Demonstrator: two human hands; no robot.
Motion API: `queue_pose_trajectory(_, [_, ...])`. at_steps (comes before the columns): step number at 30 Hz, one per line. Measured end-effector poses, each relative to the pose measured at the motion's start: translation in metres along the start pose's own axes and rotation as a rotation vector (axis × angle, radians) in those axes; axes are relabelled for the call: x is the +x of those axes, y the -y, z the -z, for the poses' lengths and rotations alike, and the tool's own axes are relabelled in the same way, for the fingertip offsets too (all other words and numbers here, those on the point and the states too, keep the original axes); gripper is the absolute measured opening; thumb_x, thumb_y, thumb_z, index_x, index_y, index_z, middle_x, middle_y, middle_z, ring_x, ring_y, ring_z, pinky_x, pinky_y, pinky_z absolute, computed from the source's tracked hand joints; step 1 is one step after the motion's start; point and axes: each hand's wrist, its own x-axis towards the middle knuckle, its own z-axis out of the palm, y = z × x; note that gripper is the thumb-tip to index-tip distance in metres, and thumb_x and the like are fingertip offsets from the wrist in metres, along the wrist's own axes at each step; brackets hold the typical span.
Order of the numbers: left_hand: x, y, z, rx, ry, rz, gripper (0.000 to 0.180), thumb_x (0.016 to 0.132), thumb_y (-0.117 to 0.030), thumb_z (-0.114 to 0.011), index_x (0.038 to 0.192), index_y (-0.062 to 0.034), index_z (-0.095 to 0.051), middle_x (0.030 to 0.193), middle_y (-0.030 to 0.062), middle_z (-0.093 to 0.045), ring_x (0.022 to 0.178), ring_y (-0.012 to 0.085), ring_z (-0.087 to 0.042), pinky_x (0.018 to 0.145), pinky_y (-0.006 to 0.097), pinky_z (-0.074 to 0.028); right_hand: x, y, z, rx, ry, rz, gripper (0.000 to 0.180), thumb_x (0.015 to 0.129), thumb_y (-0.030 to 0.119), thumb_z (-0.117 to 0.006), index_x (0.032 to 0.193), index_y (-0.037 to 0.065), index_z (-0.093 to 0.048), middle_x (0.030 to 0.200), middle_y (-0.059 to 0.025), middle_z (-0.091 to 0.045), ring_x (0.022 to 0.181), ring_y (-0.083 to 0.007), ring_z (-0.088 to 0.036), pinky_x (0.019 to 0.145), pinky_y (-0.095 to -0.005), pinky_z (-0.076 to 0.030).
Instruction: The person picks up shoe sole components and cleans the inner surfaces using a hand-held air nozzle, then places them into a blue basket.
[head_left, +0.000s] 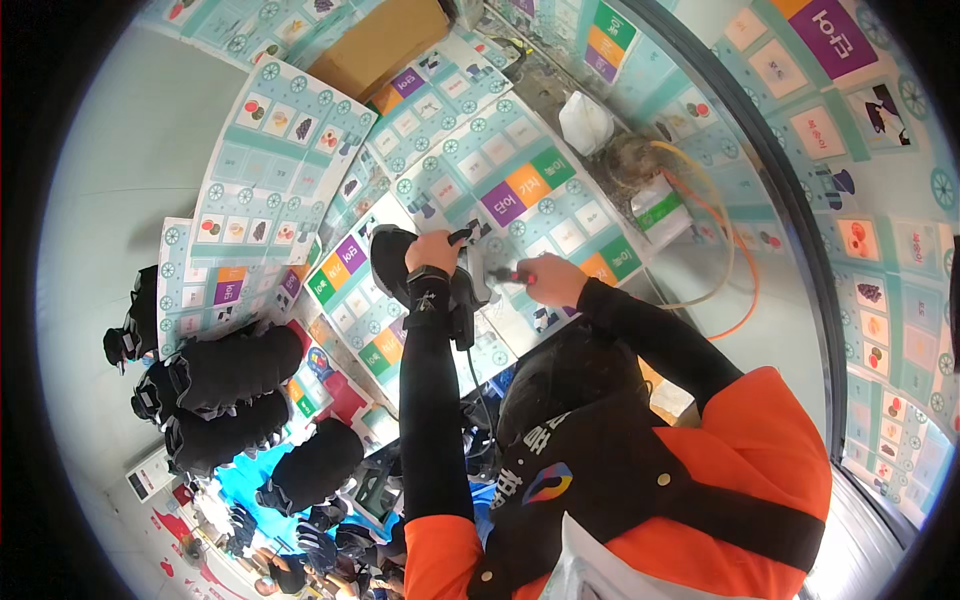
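Black device (pixel 455 295) partly hidden by both hands, its kind unclear. It sits over printed sheets (pixel 500 190), mid-frame. Left hand (pixel 432 250) clenches around its top, forearm straight up. Right hand (pixel 550 281) pinches a red-handled tool (pixel 510 275), tip obscured, elbow bent.

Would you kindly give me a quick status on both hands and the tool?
Left hand shut on black power tool, on top. Right hand shut on red-handled tool, tip at the power tool. Printed cardboard sheets underneath; cord hanging down.
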Motion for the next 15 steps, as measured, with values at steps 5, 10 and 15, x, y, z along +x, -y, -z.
queue_pose_trajectory(5, [-0.019,0.012,0.012,0.196,-0.143,0.049,0.029,0.096,-0.041,-0.061,0.098,-0.0156,-0.074,0.098,0.0102,-0.069,0.092,0.0352,-0.069,0.073,0.045,-0.057,-0.01,0.006,0.014,0.189,0.158,0.054,0.029,0.083,0.015,-0.062,0.11,0.004,-0.066,0.087,-0.0232,-0.068,0.084,-0.0414,-0.066,0.075,-0.0463,-0.051])
queue_pose_trajectory(10, [-0.032,-0.001,0.054,0.284,-0.667,-0.029,0.01,0.083,-0.013,-0.062,0.092,-0.0125,-0.065,0.097,0.0053,-0.055,0.089,0.0262,-0.06,0.063,0.035,-0.056,-0.019,0.013,0.051,0.421,-0.127,0.098,0.034,0.084,0.022,-0.073,0.11,0.002,-0.063,0.083,-0.0207,-0.066,0.08,-0.039,-0.064,0.072,-0.0423,-0.049])
queue_pose_trajectory(15, [-0.028,-0.018,0.0,0.002,-0.596,-0.044,0.017,0.086,-0.015,-0.064,0.102,-0.01,-0.064,0.103,0.0082,-0.056,0.093,0.0312,-0.063,0.069,0.04,-0.057,-0.002,0.013,0.039,0.12,-0.143,0.085,0.023,0.084,0.014,-0.061,0.104,0.005,-0.064,0.084,-0.0227,-0.067,0.084,-0.0463,-0.063,0.073,-0.0507,-0.05])
